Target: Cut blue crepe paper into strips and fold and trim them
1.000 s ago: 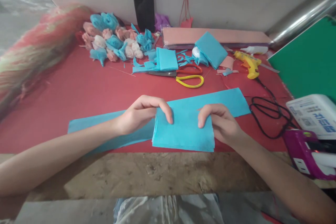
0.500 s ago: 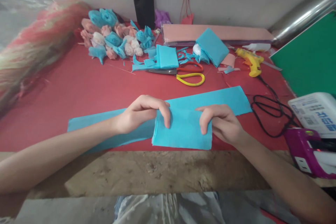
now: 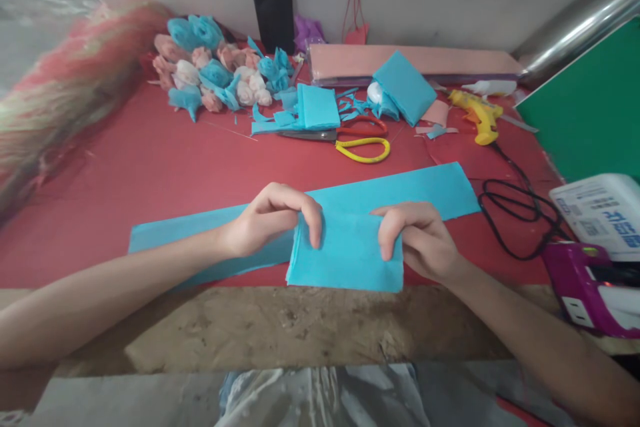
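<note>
Between my two hands is a folded piece of blue crepe paper (image 3: 350, 260), its layers showing at the left edge. My left hand (image 3: 275, 217) pinches its upper left part, index finger bent over the front. At the upper right, my right hand (image 3: 417, 237) grips it the same way; both thumbs are mostly hidden. Behind and beneath lies a long flat strip of blue crepe paper (image 3: 400, 190), slanting across the red tabletop (image 3: 100, 180). Scissors (image 3: 363, 150) with red and yellow handles rest beyond the strip, touching a small folded stack of blue paper (image 3: 319, 107).
Paper flowers (image 3: 215, 73) in blue, pink and white are heaped at the back left. Blue scraps and another folded blue square (image 3: 405, 89) lie at the back. A yellow glue gun (image 3: 480, 113) with a black cord (image 3: 520, 213) lies right, near a purple power strip (image 3: 575, 287).
The folded blue paper has shifted slightly down toward me, with both hands still gripping it. The strip and the things behind it stay in place.
</note>
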A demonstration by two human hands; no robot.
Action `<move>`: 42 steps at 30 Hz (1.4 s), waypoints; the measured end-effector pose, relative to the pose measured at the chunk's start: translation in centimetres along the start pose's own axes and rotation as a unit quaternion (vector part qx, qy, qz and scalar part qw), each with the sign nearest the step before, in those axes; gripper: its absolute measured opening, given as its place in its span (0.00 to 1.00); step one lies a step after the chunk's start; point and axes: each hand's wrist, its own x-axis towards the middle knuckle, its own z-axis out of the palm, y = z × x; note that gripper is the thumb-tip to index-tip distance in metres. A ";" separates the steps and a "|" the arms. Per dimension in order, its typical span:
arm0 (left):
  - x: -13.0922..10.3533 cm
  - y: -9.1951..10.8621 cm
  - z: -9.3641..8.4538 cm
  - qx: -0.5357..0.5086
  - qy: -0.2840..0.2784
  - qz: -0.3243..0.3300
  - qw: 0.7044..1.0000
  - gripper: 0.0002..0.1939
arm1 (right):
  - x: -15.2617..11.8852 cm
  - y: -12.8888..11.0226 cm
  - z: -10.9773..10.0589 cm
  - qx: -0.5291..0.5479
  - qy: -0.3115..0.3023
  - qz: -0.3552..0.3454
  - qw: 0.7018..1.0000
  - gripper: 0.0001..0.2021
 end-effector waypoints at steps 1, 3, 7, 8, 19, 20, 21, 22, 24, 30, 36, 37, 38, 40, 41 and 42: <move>0.0 -0.1 0.1 -0.021 0.012 -0.010 1.000 0.14 | 0.0 0.0 0.2 0.021 0.010 0.015 1.000 0.17; 0.0 -0.2 0.4 -0.063 0.035 -0.032 0.997 0.13 | 0.1 0.1 0.6 0.071 0.028 0.050 0.996 0.15; 0.2 -0.4 0.6 -0.116 0.064 -0.059 0.989 0.12 | 0.3 0.1 1.1 0.128 0.043 0.090 0.987 0.13; 0.2 -0.4 0.6 -0.122 0.066 -0.061 0.988 0.12 | 0.3 0.2 1.1 0.130 0.047 0.093 0.986 0.13; 0.3 -0.3 0.6 -0.110 0.069 -0.058 0.990 0.12 | 0.3 0.7 0.9 0.150 0.039 0.107 0.982 0.15; 0.3 -0.3 0.6 -0.105 0.068 -0.058 0.990 0.13 | 0.3 0.7 0.9 0.155 0.034 0.106 0.982 0.15; 0.3 -0.3 0.6 -0.100 0.066 -0.058 0.991 0.13 | 0.3 0.8 0.9 0.160 0.028 0.105 0.981 0.15; 0.2 -0.2 0.6 -0.093 0.063 -0.057 0.992 0.13 | 0.3 0.8 0.8 0.164 0.017 0.107 0.981 0.15; 0.2 -0.2 0.5 -0.069 0.054 -0.046 0.995 0.13 | 0.4 0.8 0.4 0.170 -0.021 0.116 0.978 0.14; -0.3 -0.4 0.2 -0.003 -0.018 -0.017 1.000 0.14 | 0.9 0.9 -1.3 0.144 -0.212 0.134 0.957 0.14; -0.3 -0.1 0.5 0.069 -0.136 -0.031 0.988 0.16 | 1.3 0.5 -0.7 0.062 -0.299 0.133 0.943 0.17; -0.3 0.0 0.6 0.086 -0.155 -0.031 0.984 0.17 | 1.3 0.4 -0.5 0.048 -0.301 0.134 0.943 0.17; -0.2 0.1 0.8 0.098 -0.169 -0.031 0.980 0.18 | 1.3 0.3 -0.3 0.037 -0.302 0.135 0.943 0.17; -0.2 0.2 1.2 0.109 -0.191 -0.034 0.975 0.18 | 1.3 0.2 0.2 0.026 -0.301 0.136 0.944 0.17; -0.2 0.3 1.3 0.110 -0.196 -0.037 0.974 0.18 | 1.3 0.1 0.3 0.026 -0.299 0.136 0.944 0.17; -0.3 0.2 1.4 0.108 -0.195 -0.040 0.974 0.18 | 1.3 0.1 0.4 0.028 -0.299 0.135 0.944 0.17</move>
